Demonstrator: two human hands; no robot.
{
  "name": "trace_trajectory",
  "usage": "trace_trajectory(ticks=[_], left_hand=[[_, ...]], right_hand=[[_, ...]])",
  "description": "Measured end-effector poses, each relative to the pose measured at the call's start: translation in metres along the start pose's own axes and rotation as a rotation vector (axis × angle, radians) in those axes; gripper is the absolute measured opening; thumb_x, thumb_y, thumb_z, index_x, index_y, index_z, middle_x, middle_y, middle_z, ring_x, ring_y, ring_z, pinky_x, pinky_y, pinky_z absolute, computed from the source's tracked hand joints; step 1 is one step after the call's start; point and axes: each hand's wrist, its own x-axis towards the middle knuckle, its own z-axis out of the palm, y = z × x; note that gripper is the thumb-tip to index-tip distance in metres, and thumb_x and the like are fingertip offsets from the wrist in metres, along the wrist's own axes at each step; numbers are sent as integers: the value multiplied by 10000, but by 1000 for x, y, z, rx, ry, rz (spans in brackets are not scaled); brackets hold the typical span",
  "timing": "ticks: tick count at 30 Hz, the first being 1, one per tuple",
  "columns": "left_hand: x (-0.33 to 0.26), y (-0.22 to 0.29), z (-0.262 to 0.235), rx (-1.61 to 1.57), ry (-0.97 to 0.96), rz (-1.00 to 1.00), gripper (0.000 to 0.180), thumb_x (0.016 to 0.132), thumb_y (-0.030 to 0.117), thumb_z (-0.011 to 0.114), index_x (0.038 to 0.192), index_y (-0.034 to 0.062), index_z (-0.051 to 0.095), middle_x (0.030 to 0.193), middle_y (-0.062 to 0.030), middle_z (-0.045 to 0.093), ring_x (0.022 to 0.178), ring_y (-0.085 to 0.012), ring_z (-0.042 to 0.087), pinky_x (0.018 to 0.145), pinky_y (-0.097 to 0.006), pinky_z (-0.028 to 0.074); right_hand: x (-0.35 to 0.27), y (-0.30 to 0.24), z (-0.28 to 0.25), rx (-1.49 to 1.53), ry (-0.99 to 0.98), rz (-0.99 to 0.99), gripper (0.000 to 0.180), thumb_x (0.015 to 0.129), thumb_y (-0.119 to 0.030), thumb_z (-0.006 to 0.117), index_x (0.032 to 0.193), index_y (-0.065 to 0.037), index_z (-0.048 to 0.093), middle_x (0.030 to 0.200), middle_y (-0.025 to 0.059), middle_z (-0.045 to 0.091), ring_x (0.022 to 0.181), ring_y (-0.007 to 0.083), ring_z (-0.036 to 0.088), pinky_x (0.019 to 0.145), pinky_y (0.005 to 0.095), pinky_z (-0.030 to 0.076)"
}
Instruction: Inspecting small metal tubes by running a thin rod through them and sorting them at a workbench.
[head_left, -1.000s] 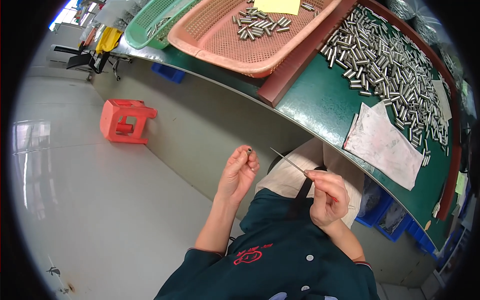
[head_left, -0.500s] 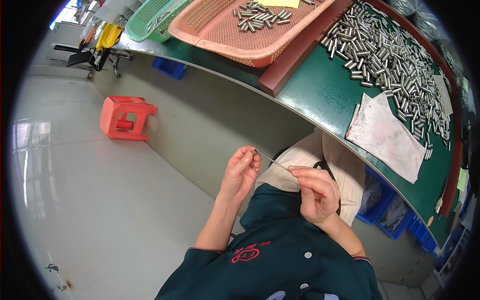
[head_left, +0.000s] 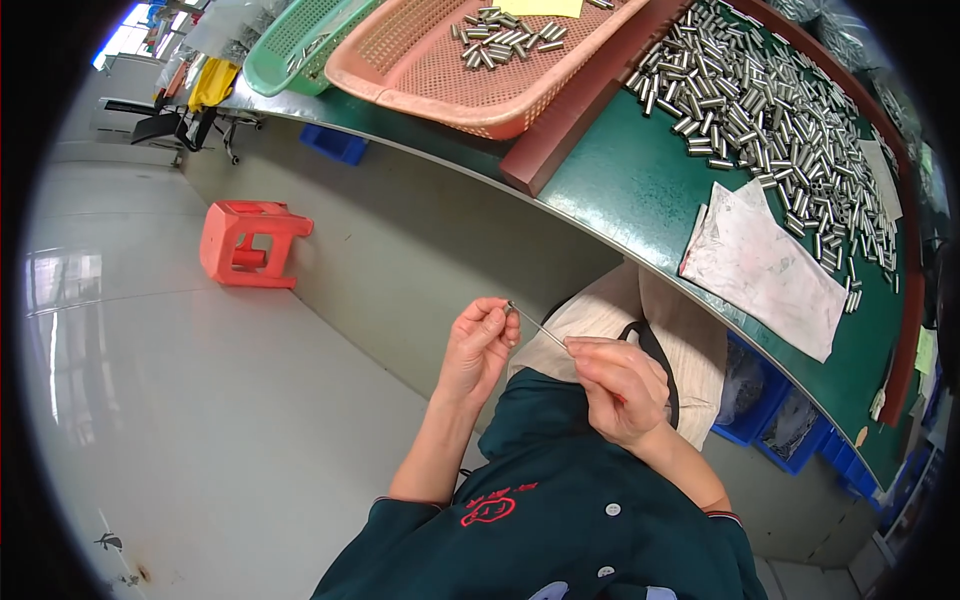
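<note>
In front of my lap, my left hand is closed with its fingertips round a small metal tube, only whose end shows. A slim straight metal rod runs from the tube's end to my right hand. That hand pinches the rod between thumb and fingers; the rest of the rod is hidden in the palm. At the tube, I cannot tell whether the rod's tip is inside or just touching. A heap of similar short shiny tubes lies on the green table at the far right.
A pink basket holding several tubes and a green basket stand at the back. A brown-red bar borders the heap. A stained white cloth lies nearer me. Blue bins sit below; a red stool is at left.
My right hand has shifted slightly left toward my left hand, so less of the rod shows between them. A red bit seen at the right palm is now hidden. The view has shifted slightly.
</note>
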Motion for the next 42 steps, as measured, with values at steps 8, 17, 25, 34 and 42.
trace_trajectory(ticks=[8,17,25,34,42], left_hand=[[0,-1,6,77,21,34,119,818,75,554,920,13,560,780,-61,571,692,-111,524,635,-219,425],[4,9,12,-11,14,42,108,818,63,549,913,12,558,780,-73,570,689,-113,519,631,-221,425],[-1,10,14,-62,-64,-20,94,803,38,555,897,29,562,785,-82,578,688,-130,525,649,-225,438],[-2,7,3,-156,-90,-11,96,807,44,551,902,27,556,811,-73,578,714,-129,541,667,-229,444],[-12,7,7,-277,-65,109,103,820,59,540,916,23,552,808,-74,570,703,-117,538,643,-205,448]], right_hand=[[-3,3,-3,-46,39,-45,272,640,-89,731,813,10,546,738,126,603,674,243,626,550,286,512],[5,-6,-4,-17,15,67,157,703,80,577,846,31,537,790,166,618,698,244,622,579,259,494],[0,-7,-10,-65,89,75,154,710,-39,663,792,21,547,745,153,616,642,238,620,546,255,495],[4,-18,-6,28,-32,174,98,836,-65,511,853,31,515,815,180,594,719,228,583,646,282,474],[4,-18,13,-47,54,-99,125,792,-68,573,833,38,523,715,176,589,634,279,615,557,313,513]])
